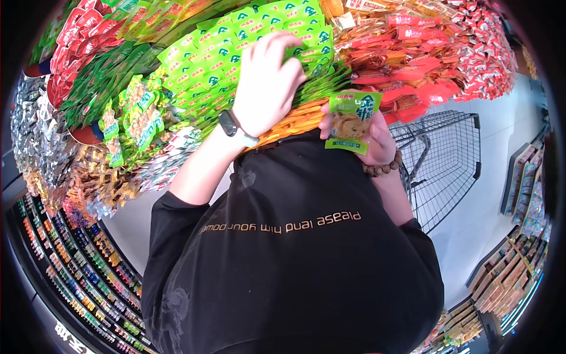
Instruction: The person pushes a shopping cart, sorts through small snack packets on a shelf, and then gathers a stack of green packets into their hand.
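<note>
My right hand (382,141), a beaded bracelet at its wrist, holds up a small green snack packet (349,123) with a clear window showing pale food inside. Fingers close on both side edges of this packet. My left hand (270,79), wearing a dark wristband (228,123), lies over rows of matching green packets (203,62). Its fingers are bent and apart, with nothing visible between them. Whether its fingertips touch the packets below is hard to tell.
Red packets (413,62) fill the display to the right, and orange packets (295,123) line its near edge. A wire shopping cart (445,156) stands at my right. Shelves of small goods (71,271) curve along the lower left, with brown shelving (501,274) at lower right.
</note>
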Motion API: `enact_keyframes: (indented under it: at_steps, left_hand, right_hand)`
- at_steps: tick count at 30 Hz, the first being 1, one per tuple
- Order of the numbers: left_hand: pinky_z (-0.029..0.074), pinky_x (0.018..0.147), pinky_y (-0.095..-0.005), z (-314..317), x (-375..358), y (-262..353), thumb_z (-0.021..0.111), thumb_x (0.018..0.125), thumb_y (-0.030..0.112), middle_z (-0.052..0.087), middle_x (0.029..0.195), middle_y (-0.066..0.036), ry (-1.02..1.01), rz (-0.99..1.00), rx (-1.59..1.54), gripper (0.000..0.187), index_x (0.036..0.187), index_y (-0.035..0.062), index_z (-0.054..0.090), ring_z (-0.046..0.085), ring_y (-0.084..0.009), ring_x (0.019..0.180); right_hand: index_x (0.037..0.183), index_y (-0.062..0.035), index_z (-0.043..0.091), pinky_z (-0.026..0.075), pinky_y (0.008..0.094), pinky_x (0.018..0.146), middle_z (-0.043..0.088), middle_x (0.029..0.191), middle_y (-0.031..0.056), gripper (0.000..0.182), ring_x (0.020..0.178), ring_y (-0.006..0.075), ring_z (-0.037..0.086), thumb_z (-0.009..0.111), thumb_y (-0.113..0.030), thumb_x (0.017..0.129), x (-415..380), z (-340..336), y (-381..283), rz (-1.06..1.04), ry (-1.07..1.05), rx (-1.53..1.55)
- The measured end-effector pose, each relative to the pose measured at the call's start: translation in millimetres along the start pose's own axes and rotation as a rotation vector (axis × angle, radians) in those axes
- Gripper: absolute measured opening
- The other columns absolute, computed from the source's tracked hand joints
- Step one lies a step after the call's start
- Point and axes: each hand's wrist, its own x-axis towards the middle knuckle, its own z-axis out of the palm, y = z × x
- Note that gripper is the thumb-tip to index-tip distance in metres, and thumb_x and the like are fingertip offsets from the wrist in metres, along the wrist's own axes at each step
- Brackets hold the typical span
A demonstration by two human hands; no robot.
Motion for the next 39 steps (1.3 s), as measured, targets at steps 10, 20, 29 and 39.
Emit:
enact_keyframes:
  at_steps: [10, 20, 29, 39]
  left_hand:
    - [0.041, 0.06, -0.0185, -90, -11, -5, 0.066, 0.104, 0.009, 0.063, 0.079, 0.004, 0.35, -0.567, -0.677, 0.007, 0.105, 0.0027, 0.063, 0.053, 0.0001, 0.068]
    - [0.051, 0.097, -0.0419, -43, -16, 36, 0.072, 0.089, 0.018, 0.068, 0.121, -0.012, 0.01, -0.219, -0.295, 0.024, 0.11, 0.0047, 0.072, 0.063, -0.0312, 0.111]
    - [0.04, 0.103, -0.0473, -26, -45, -2, 0.083, 0.084, 0.028, 0.06, 0.133, -0.009, -0.083, -0.256, 0.179, 0.023, 0.099, 0.0119, 0.074, 0.052, -0.0339, 0.128]
    - [0.037, 0.106, -0.0504, -5, -30, -4, 0.084, 0.081, 0.024, 0.06, 0.135, -0.01, -0.054, -0.231, 0.208, 0.02, 0.089, 0.0111, 0.07, 0.05, -0.0342, 0.136]
  right_hand:
    - [0.161, -0.0025, 0.026, 0.048, 0.0546, 0.113, 0.044, 0.155, 0.0305, 0.085, 0.143, 0.0445, 0.049, 0.067, -0.044, 0.1, 5, 18, -2, -0.069, 0.151, -0.057]
    - [0.166, -0.0063, 0.01, 0.06, 0.0526, 0.097, 0.053, 0.147, 0.0251, 0.105, 0.124, 0.0429, 0.065, 0.081, -0.027, 0.091, 16, 21, -3, 0.2, -0.074, 0.12]
    - [0.151, 0.0057, 0.04, 0.063, 0.05, 0.088, 0.058, 0.142, 0.0305, 0.062, 0.108, 0.0391, 0.072, 0.067, -0.017, 0.1, 14, 10, 2, 0.137, 0.052, 0.111]
    - [0.151, 0.0063, 0.04, 0.061, 0.05, 0.093, 0.061, 0.139, 0.0293, 0.06, 0.108, 0.0408, 0.073, 0.064, -0.019, 0.102, 14, 10, 2, 0.111, 0.068, 0.055]
